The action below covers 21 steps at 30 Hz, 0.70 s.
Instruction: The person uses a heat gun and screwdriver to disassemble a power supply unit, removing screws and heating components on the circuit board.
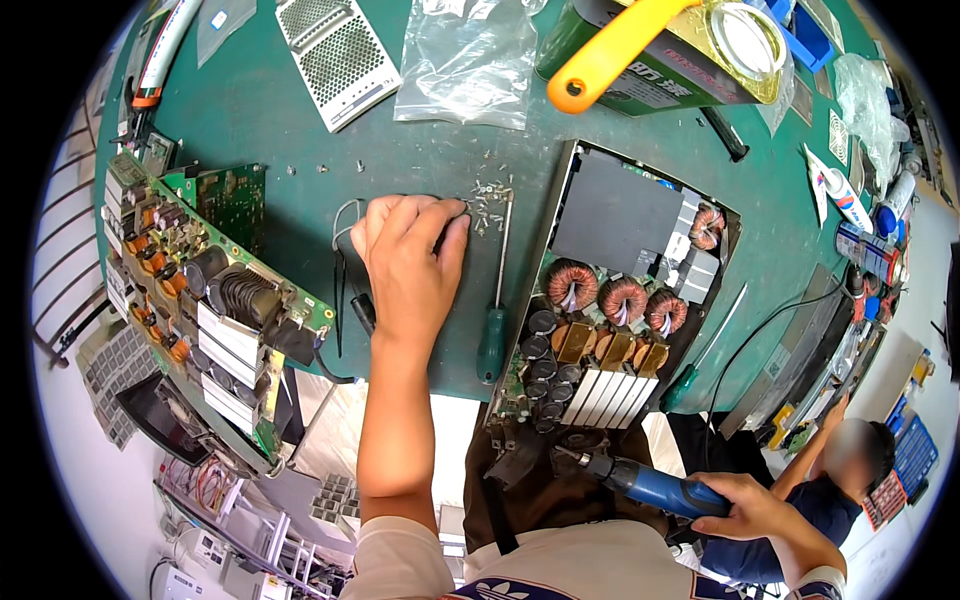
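My left hand (408, 250) rests on the green bench with its fingers curled and the fingertips pressed together. Whatever they pinch, if anything, is too small to make out. Right beside those fingertips lies a loose pile of small screws (490, 205). In my right hand (742, 508), held low near my body, is a blue electric screwdriver (645, 484), its bit pointing left. An opened power supply unit (600, 290) with copper coils, capacitors and a dark cover sheet lies to the right of the pile. A green-handled screwdriver (493, 340) lies between my left hand and that unit.
Circuit boards (200, 290) stand at the left. Toward the back are a perforated metal cover (340, 65), a clear plastic bag (465, 70) and a green can (640, 75) under a yellow handle (600, 65). Another screwdriver (690, 375) lies at right. A co-worker (830, 500) sits beyond.
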### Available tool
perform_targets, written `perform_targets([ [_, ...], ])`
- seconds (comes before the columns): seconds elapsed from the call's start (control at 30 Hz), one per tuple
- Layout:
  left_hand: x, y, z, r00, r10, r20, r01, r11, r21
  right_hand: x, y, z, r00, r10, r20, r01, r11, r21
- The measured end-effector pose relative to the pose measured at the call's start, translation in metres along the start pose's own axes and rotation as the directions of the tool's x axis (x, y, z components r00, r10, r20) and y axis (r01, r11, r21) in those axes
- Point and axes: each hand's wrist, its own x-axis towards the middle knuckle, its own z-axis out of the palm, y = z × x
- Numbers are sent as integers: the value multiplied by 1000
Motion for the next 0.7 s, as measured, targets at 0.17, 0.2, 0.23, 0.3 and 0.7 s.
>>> perform_targets([
  [0.17, 0, 8, 7, 999, 27, 20, -28, 999, 31, 1, 5, 3, 987, -150, -52, 146, 987, -73],
  [0.2, 1, 8, 6, 999, 39, 24, -40, 998, 44, 2, 6, 3, 987, -155, -51, 150, 985, -87],
  [0.23, 3, 8, 9, 998, 55, 33, -57, 997, 60, 4, 7, 3, 982, -175, -66, 172, 984, -55],
  [0.3, 6, 10, 6, 996, 74, 48, -78, 992, 101, 6, 11, 2, 970, -224, -90, 216, 973, -86],
  [0.7, -104, 85, -35, 811, -475, 342, 468, 175, -866, -22, 14, 18, 919, -271, -287, 237, 960, -146],
])
